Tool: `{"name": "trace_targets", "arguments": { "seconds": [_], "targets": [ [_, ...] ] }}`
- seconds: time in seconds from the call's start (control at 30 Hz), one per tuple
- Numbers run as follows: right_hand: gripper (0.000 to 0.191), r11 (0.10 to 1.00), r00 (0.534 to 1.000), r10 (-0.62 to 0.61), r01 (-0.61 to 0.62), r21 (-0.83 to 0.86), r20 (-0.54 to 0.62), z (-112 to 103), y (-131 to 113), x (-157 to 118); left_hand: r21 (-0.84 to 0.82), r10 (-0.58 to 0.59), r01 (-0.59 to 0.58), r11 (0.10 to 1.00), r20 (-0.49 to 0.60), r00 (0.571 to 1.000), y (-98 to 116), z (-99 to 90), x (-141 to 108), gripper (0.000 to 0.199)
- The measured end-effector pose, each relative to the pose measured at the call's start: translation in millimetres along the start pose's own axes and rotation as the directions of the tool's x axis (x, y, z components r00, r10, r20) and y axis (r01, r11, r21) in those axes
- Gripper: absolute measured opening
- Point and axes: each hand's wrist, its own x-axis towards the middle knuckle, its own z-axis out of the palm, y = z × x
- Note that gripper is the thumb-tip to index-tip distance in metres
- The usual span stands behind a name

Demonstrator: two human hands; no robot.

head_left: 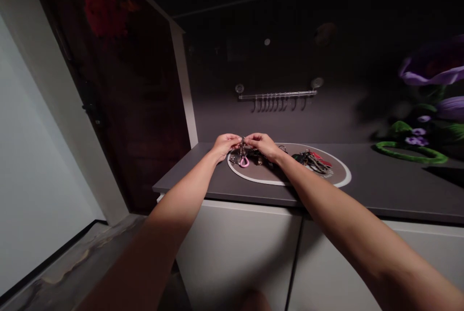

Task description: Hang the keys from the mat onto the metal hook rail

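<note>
Metal piece (242, 143) between left hand (226, 147) and right hand (264, 146): too small to identify, possibly a key ring. Right forearm (326, 204) hides part of the mat (268, 173). Lettering (325, 174) on the mat: illegible. Purple flower (429, 78): cut off by right edge. Red-orange door decoration (105, 9): blurred, cropped at top. Left forearm (174, 214): cut off at bottom edge.

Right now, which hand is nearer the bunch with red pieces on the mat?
Right. The right hand is left of the bunch, apart from it; the left hand is farther left.
</note>
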Motion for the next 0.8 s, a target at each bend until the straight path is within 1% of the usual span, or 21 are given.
{"name": "trace_targets", "arguments": {
  "seconds": [0.17,0.3,0.43,0.53,0.63,0.7,0.8],
  "targets": [
    [0.025,0.997,0.999,-0.033,0.033,0.070,-0.003,-1.9,5.3,1.6,-0.073,-0.006,0.008,0.997,0.026,1.000,0.2,2.1,-2.0,0.020],
    [0.029,0.998,0.998,-0.044,0.045,0.034,-0.039,-4.4,6.0,2.4,-0.073,0.005,-0.002,0.997,0.037,0.999,-0.6,3.7,-2.1,0.027],
    [0.027,0.994,0.992,-0.106,0.104,-0.024,-0.067,-4.6,6.6,3.0,-0.015,0.068,-0.067,0.998,0.031,0.997,-1.1,4.1,-2.0,0.033],
    [0.025,0.990,0.986,-0.136,0.133,-0.035,-0.098,-4.1,7.1,4.0,0.065,0.122,-0.124,0.990,0.029,0.992,-1.2,3.6,-2.2,0.034],
    [0.025,0.992,0.983,-0.124,0.121,-0.026,-0.137,-5.1,4.4,7.4,0.188,0.167,-0.162,0.969,-0.011,0.986,-2.3,2.8,-0.9,0.030],
    [0.025,0.994,0.980,-0.106,0.110,0.015,-0.168,-7.3,-0.9,12.4,0.292,0.207,-0.190,0.937,-0.027,0.978,-4.0,2.1,1.4,0.023],
    [0.022,0.989,0.970,-0.070,0.098,0.109,-0.232,-12.4,-13.7,25.5,0.468,0.272,-0.242,0.850,0.004,0.962,-7.6,0.5,4.9,0.016]
  ]
}}
